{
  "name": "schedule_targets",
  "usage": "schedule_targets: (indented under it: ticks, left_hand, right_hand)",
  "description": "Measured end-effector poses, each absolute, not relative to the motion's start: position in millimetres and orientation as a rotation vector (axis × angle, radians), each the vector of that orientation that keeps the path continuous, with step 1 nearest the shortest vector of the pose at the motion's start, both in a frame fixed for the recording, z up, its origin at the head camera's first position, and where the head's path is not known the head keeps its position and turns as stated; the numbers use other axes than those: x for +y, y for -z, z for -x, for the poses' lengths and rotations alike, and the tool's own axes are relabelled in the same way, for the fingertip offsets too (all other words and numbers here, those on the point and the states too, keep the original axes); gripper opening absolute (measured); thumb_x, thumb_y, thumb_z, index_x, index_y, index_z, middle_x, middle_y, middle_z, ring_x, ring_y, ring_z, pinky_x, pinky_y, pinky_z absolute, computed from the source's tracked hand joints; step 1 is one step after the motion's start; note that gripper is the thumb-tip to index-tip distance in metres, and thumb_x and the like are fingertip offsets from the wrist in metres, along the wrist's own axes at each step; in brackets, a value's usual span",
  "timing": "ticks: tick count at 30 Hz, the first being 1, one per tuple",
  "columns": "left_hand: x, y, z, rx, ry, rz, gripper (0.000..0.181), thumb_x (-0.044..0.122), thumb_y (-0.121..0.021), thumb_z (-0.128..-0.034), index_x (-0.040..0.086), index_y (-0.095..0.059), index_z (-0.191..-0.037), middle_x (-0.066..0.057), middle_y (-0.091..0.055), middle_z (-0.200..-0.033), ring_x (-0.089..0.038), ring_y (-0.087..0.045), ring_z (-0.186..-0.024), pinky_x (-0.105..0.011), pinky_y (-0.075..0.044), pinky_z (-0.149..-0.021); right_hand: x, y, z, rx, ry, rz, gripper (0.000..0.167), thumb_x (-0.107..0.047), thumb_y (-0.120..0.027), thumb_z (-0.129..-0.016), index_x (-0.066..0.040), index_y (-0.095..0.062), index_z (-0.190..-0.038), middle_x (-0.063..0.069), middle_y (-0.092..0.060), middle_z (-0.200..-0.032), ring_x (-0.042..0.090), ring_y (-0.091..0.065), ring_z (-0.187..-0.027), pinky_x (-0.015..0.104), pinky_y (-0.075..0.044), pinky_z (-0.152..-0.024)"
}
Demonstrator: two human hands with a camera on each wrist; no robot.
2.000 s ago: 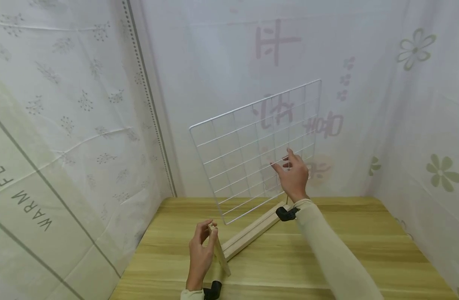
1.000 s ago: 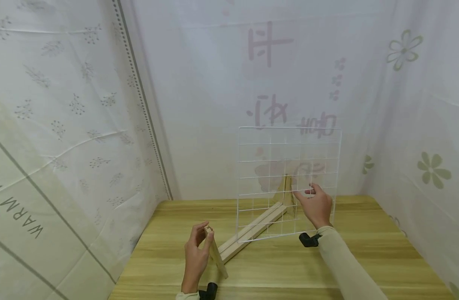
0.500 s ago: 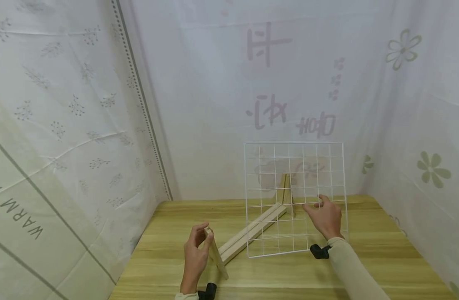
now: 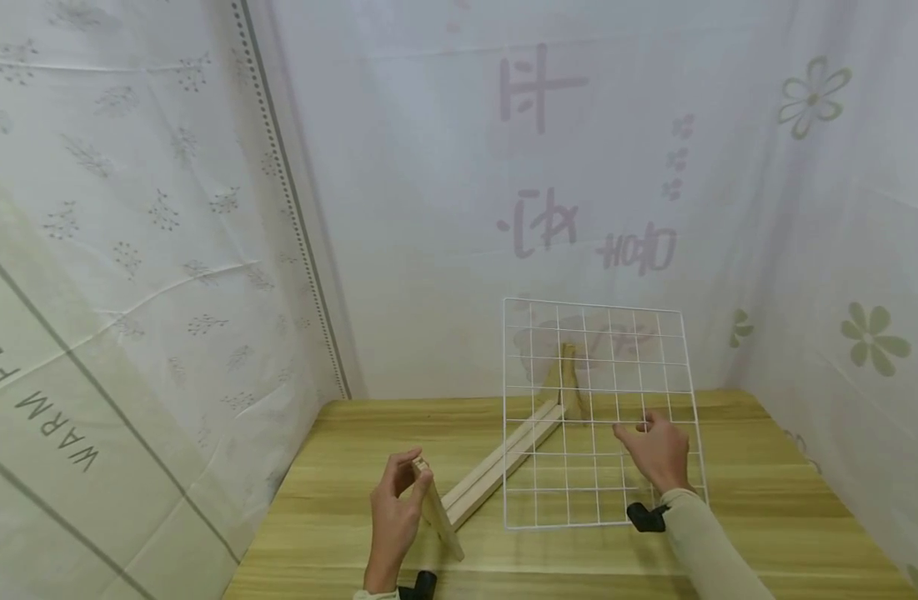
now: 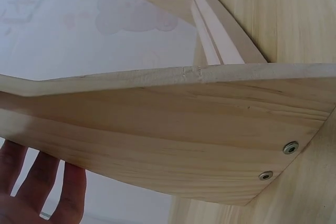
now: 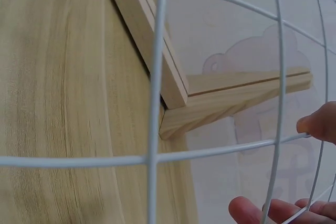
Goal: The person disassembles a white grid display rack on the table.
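Note:
My left hand [image 4: 394, 512] grips the upper tip of the near end piece [image 4: 442, 518] of a wooden stand. In the left wrist view, fingers [image 5: 71, 192] curl at that panel's lower edge, and two metal screws [image 5: 290, 147] show near its base. A grooved rail [image 4: 504, 465] runs back to the far end piece [image 4: 569, 379], which also has a groove. My right hand [image 4: 657, 450] pinches a wire of a white wire grid panel [image 4: 590, 422], held upright in front of the rail's far part. The right wrist view shows the thumb [image 6: 320, 124] on a wire.
The stand rests on a wood-grain table [image 4: 338, 508]. Printed curtains hang around it: a white one at the back [image 4: 421, 208], a leaf-patterned one on the left [image 4: 151, 275] and a flowered one on the right [image 4: 864, 250].
The grid, at first raised and tilted above the rail, has turned more upright and moved down and right with my right hand. My left hand stays on the near end piece.

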State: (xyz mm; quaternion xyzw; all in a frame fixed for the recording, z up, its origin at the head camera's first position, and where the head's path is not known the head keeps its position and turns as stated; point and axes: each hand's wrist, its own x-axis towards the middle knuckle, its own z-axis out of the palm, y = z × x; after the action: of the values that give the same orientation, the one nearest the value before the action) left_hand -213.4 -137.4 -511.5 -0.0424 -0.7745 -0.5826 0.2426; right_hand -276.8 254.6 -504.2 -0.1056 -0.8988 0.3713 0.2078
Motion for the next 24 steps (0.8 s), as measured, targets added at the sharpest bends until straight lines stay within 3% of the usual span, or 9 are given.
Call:
schedule_targets:
  ticks: [7, 12, 24]
  left_hand:
    - [-136, 512, 208, -2.132, 1.559, 0.086, 0.033, 0.01, -0.075, -0.0895, 0.018, -0.066, -0.121, -0.002, -0.076, -0.101, -0.003, -0.068, -0.093, -0.029, -0.057, -0.087]
    - [-136, 511, 205, -2.151, 1.548, 0.072, 0.031, 0.015, -0.075, -0.0902, 0.018, -0.066, -0.12, -0.002, -0.077, -0.099, -0.004, -0.068, -0.093, -0.034, -0.057, -0.088]
    - [-135, 512, 196, -2.15, 1.506, 0.073, 0.029, 0.014, -0.076, -0.0887, 0.016, -0.068, -0.116, -0.001, -0.077, -0.095, -0.003, -0.068, -0.089, -0.028, -0.054, -0.088]
  right_hand:
    - [262, 508, 271, -2.563, -1.001, 0.298, 0.053, -0.034, -0.076, -0.085, 0.009, -0.062, -0.112, 0.031, -0.072, -0.109, 0.051, -0.067, -0.1, 0.057, -0.054, -0.084]
    - [267, 515, 268, -2.587, -0.969, 0.271, 0.062, -0.033, -0.076, -0.084, 0.015, -0.059, -0.119, 0.034, -0.07, -0.108, 0.052, -0.067, -0.098, 0.058, -0.055, -0.083]
    - [276, 527, 263, -2.629, -0.894, 0.265, 0.055, -0.034, -0.078, -0.082, 0.013, -0.062, -0.107, 0.029, -0.071, -0.096, 0.044, -0.068, -0.085, 0.055, -0.053, -0.077]
